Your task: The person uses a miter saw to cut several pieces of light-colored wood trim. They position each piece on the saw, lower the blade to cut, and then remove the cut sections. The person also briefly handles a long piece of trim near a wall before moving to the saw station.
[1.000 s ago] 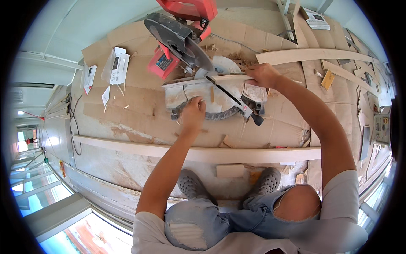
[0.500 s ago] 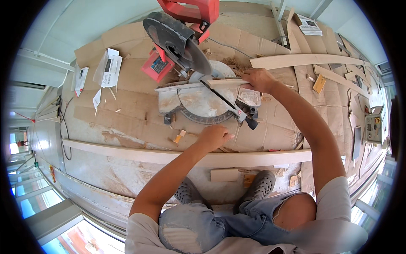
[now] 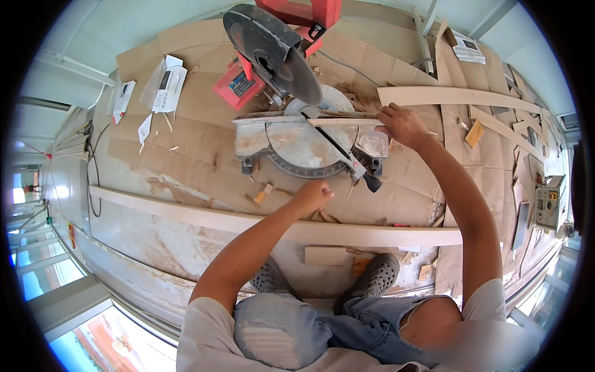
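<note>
Left hand [image 3: 315, 196] now over cardboard [image 3: 195, 127], grip unclear, right hand [image 3: 401, 126] pinch-tight on wood strip [image 3: 348, 122], pale walls [image 3: 93, 46] beyond

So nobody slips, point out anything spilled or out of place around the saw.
Sawdust lies spilled behind the right side of the miter saw, and wood scraps lie loose on the cardboard in front, scattered rather than gathered.

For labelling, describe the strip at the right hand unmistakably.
Find the red-and-black miter saw. A pale wood strip lies across its base's right side, ending at the right hand. Unlike the long boards around, it rests on the saw.
</note>
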`<move>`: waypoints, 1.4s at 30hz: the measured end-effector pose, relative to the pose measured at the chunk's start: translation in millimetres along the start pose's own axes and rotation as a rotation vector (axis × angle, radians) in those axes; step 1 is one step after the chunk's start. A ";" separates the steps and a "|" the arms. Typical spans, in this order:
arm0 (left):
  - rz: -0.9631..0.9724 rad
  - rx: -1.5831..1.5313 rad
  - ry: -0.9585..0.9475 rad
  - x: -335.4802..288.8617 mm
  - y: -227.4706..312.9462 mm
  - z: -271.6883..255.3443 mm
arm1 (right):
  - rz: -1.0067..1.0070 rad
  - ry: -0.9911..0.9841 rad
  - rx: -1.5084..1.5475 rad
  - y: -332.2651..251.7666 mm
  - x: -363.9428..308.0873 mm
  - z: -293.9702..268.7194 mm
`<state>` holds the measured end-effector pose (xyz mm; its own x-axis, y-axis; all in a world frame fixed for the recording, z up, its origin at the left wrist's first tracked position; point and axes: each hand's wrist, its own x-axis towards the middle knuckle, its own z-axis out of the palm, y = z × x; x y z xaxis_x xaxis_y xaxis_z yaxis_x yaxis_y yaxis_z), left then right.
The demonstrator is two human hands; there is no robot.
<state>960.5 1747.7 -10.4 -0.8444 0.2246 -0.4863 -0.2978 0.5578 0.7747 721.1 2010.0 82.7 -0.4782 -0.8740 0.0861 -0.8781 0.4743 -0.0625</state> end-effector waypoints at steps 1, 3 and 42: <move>0.004 0.013 0.008 -3.6 -4.9 -1.3 | -0.018 0.032 0.007 -4.3 3.7 1.4; -0.010 0.046 0.014 -9.4 -12.1 -3.4 | -0.038 0.061 0.012 -11.0 11.5 4.9; -0.276 -1.265 0.199 54.2 75.7 93.8 | 0.140 -0.019 -0.043 -31.8 36.8 20.1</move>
<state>934.0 1877.0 -16.0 -0.7073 0.0428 -0.7056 -0.5879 -0.5900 0.5535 731.7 1960.5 67.9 -0.5965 -0.8003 0.0608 -0.8025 0.5959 -0.0295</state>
